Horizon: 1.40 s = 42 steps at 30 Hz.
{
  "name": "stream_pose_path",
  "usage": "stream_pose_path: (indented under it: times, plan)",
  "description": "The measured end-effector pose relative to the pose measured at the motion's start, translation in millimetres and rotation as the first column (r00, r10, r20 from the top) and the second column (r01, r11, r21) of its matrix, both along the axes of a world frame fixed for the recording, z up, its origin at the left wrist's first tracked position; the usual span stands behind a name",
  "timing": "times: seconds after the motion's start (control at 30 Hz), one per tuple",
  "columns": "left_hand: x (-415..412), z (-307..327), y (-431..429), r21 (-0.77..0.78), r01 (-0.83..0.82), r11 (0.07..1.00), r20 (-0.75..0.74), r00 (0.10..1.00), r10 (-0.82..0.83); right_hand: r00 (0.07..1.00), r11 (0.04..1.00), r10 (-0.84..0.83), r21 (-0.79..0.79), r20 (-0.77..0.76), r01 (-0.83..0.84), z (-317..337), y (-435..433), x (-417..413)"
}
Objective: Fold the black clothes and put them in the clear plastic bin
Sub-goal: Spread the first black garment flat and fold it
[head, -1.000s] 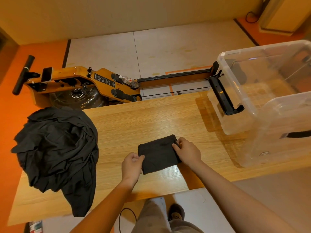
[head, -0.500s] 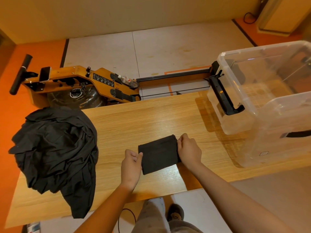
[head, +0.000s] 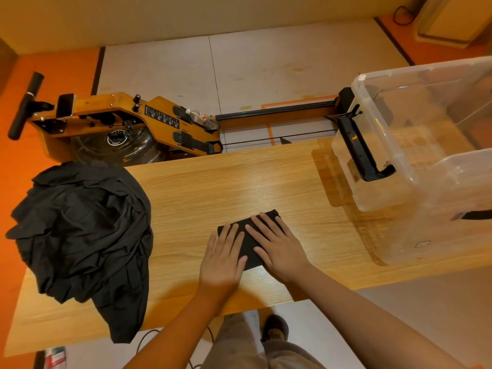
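A small folded black garment [head: 249, 245] lies flat on the wooden table [head: 226, 187], near its front edge. My left hand [head: 223, 258] rests palm down on the garment's left part, fingers spread. My right hand [head: 277, 245] lies flat on its right part, fingers apart, covering much of it. Neither hand grips the cloth. A heap of crumpled black clothes [head: 82, 233] sits on the table's left end and hangs over the front edge. The clear plastic bin [head: 436, 166] stands on the table's right end, open at the top, with a black handle on its left side.
A wooden rowing machine [head: 127, 123] with a water tank and a plastic bottle stands on the floor behind the table. The floor is orange and white. My legs and a shoe [head: 275, 331] show below the table's front edge.
Both hands have left the garment's side edges, where they pinched it, and now lie flat and open on top of it. The garment stays in the same place.
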<state>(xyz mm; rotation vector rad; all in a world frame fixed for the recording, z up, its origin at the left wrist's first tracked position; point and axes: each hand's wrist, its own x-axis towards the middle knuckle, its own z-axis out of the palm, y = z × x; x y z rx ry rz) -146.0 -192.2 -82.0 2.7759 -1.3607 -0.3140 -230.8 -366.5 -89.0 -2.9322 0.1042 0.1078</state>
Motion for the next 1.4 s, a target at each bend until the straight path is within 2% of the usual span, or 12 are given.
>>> stream_pose_path:
  times: [0.3,0.4,0.5,0.57,0.67,0.73,0.87,1.0,1.1,1.27,1.33,1.4]
  plan:
    - [-3,-10,20,-0.029,-0.169,0.985,-0.117,0.979,0.164,0.996,0.991,-0.059,0.119,-0.067,0.067,6,-9,6]
    - [0,-3,19,-0.146,-0.236,0.961,-0.167,0.963,0.211,0.987,0.968,-0.161,0.19,-0.026,0.163,15,-19,5]
    - [3,2,15,-0.241,-0.326,0.914,-0.227,0.935,0.273,0.984,0.972,-0.179,0.156,0.017,0.174,17,-26,6]
    - [2,2,11,-0.221,-0.296,0.929,-0.186,0.948,0.258,0.997,0.992,-0.075,0.107,0.032,0.071,16,-26,13]
    - [-7,0,8,-0.118,-0.135,0.984,-0.094,0.988,0.124,0.993,0.992,0.119,0.03,0.014,-0.119,8,-20,20]
    - [-13,-2,7,-0.064,-0.033,0.997,-0.077,0.997,0.028,0.989,0.989,0.145,0.028,0.007,-0.145,0,-17,14]
    - [-1,0,3,0.035,0.065,0.997,-0.079,0.995,-0.062,1.0,0.999,0.008,0.042,0.008,-0.008,-8,-18,5]
    - [34,2,-22,0.119,0.266,0.957,0.028,0.962,-0.271,0.97,0.969,-0.242,0.05,-0.004,0.242,-5,-23,5]
    - [65,16,-64,0.146,0.384,0.912,0.085,0.913,-0.399,0.884,0.883,-0.466,0.043,-0.021,0.467,-3,-33,7]
    - [88,32,-164,0.264,0.529,0.807,0.22,0.782,-0.584,0.656,0.656,-0.753,0.013,-0.058,0.755,4,-62,13]
    - [85,33,-188,0.205,0.521,0.829,0.248,0.792,-0.558,0.637,0.637,-0.771,0.02,-0.012,0.771,10,-70,13]
    - [72,34,-191,0.083,0.467,0.88,0.219,0.853,-0.473,0.687,0.688,-0.725,0.029,0.044,0.725,12,-70,4]
